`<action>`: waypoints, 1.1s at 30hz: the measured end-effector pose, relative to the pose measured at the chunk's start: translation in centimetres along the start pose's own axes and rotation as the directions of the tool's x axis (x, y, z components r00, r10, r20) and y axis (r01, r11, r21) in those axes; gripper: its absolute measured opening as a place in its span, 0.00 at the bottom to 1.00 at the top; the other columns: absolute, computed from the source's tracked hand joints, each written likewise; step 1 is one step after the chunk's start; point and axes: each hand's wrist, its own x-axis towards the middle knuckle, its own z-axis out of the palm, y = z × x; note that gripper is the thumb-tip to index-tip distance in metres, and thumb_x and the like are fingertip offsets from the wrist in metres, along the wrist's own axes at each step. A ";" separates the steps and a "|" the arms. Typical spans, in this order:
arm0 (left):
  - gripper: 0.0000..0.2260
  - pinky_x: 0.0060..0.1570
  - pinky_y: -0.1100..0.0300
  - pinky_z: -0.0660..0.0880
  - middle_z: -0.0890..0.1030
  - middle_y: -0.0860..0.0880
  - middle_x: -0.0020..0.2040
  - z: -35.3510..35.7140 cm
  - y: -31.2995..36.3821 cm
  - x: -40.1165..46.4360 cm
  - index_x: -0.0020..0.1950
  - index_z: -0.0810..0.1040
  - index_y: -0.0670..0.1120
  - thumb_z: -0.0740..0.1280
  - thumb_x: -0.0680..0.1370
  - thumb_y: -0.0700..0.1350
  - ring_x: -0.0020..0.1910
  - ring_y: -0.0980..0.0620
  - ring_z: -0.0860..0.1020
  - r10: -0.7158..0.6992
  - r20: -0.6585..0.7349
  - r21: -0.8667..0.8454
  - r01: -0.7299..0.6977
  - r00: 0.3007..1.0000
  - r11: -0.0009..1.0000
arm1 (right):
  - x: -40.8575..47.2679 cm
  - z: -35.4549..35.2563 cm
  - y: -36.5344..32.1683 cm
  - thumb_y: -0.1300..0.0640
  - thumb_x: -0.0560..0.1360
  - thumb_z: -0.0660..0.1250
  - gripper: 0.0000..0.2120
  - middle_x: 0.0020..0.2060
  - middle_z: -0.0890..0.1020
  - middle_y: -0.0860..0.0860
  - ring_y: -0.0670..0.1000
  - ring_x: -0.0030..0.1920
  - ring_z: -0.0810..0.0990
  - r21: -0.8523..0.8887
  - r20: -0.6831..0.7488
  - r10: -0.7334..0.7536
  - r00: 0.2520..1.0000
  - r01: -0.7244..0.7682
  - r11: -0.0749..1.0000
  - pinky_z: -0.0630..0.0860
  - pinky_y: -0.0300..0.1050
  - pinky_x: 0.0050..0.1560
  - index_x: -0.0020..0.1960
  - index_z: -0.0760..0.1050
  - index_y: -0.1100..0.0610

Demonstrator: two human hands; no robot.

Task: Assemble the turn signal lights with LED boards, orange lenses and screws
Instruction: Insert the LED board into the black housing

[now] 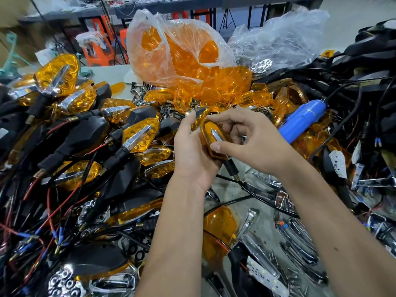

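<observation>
both hands, left (192, 151) and right (248, 136), grip one light (214, 140); uneven pressing could seat its lens crooked or drop it into the table's clutter.

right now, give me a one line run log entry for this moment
step: lens fitting | left hand: holds signal | right hand: pinches lens rim | screwdriver: idle on pile
</observation>
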 end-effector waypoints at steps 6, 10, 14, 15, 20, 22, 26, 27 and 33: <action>0.27 0.55 0.49 0.80 0.83 0.41 0.52 0.7 0.1 -0.2 0.69 0.77 0.36 0.56 0.86 0.58 0.54 0.41 0.81 0.046 -0.023 0.048 -0.045 0.999 0.998 | 0.0 0.1 -0.4 0.57 0.72 0.78 0.20 0.45 0.75 0.52 0.47 0.32 0.69 0.056 -0.034 0.010 0.999 -0.008 0.998 0.72 0.43 0.36 0.63 0.81 0.47; 0.32 0.58 0.47 0.79 0.78 0.38 0.58 0.8 0.0 -0.3 0.73 0.73 0.34 0.54 0.86 0.61 0.57 0.38 0.77 0.062 -0.017 0.054 -0.062 0.998 0.997 | -0.2 0.1 -0.4 0.60 0.74 0.78 0.19 0.44 0.75 0.48 0.46 0.31 0.69 0.052 -0.036 0.018 0.999 -0.016 0.999 0.72 0.42 0.36 0.63 0.81 0.49; 0.35 0.51 0.48 0.83 0.82 0.39 0.56 0.6 0.1 -0.4 0.70 0.76 0.35 0.54 0.84 0.65 0.55 0.40 0.83 0.065 -0.002 0.066 -0.065 0.998 0.996 | -0.2 0.1 -0.2 0.59 0.73 0.77 0.18 0.44 0.75 0.50 0.51 0.34 0.72 0.147 -0.034 0.048 0.998 -0.043 0.988 0.74 0.43 0.34 0.62 0.81 0.50; 0.36 0.48 0.49 0.83 0.84 0.40 0.55 0.6 0.1 -0.4 0.69 0.77 0.35 0.54 0.84 0.66 0.54 0.41 0.84 0.062 0.000 0.071 -0.062 0.998 0.996 | -0.2 0.0 0.0 0.57 0.73 0.77 0.18 0.44 0.75 0.49 0.52 0.36 0.74 0.185 -0.033 0.066 0.997 -0.059 0.981 0.74 0.42 0.34 0.62 0.81 0.51; 0.37 0.57 0.45 0.81 0.78 0.32 0.68 0.7 0.1 -0.6 0.71 0.74 0.33 0.55 0.84 0.66 0.62 0.38 0.82 0.065 -0.011 0.088 -0.064 0.998 0.994 | -0.2 -0.1 0.0 0.61 0.75 0.75 0.15 0.40 0.78 0.50 0.48 0.41 0.78 0.212 -0.008 0.065 0.998 -0.062 0.975 0.77 0.40 0.38 0.61 0.80 0.56; 0.37 0.62 0.44 0.78 0.77 0.31 0.69 0.6 0.1 -0.5 0.72 0.72 0.30 0.55 0.84 0.64 0.63 0.36 0.80 0.071 -0.015 0.107 -0.069 0.997 0.992 | -0.2 -0.1 -0.1 0.56 0.74 0.77 0.15 0.42 0.79 0.49 0.50 0.39 0.77 0.162 -0.018 0.078 0.997 -0.074 0.984 0.79 0.49 0.38 0.59 0.79 0.53; 0.36 0.69 0.39 0.73 0.80 0.34 0.60 0.6 0.0 -0.1 0.69 0.75 0.30 0.58 0.84 0.65 0.60 0.36 0.79 0.088 -0.042 0.103 -0.083 0.995 0.991 | -0.2 -0.1 -0.6 0.40 0.65 0.80 0.22 0.44 0.82 0.49 0.55 0.37 0.80 -0.009 -0.024 0.105 0.994 -0.105 0.994 0.81 0.55 0.41 0.54 0.79 0.48; 0.37 0.69 0.39 0.73 0.80 0.34 0.59 0.6 -0.1 -0.1 0.68 0.76 0.30 0.58 0.83 0.65 0.60 0.36 0.79 0.087 -0.037 0.099 -0.083 0.996 0.992 | -0.2 -0.1 -0.6 0.41 0.66 0.81 0.21 0.43 0.83 0.52 0.56 0.38 0.80 -0.044 -0.041 0.103 0.994 -0.105 0.993 0.82 0.57 0.42 0.53 0.80 0.48; 0.37 0.61 0.44 0.78 0.80 0.35 0.59 0.4 0.0 -0.1 0.70 0.75 0.31 0.57 0.83 0.65 0.58 0.39 0.80 0.081 -0.058 0.091 -0.076 0.995 0.993 | -0.3 -0.2 -0.5 0.46 0.71 0.77 0.15 0.43 0.82 0.41 0.45 0.37 0.80 0.000 -0.071 0.064 0.995 -0.065 0.998 0.76 0.37 0.37 0.55 0.81 0.48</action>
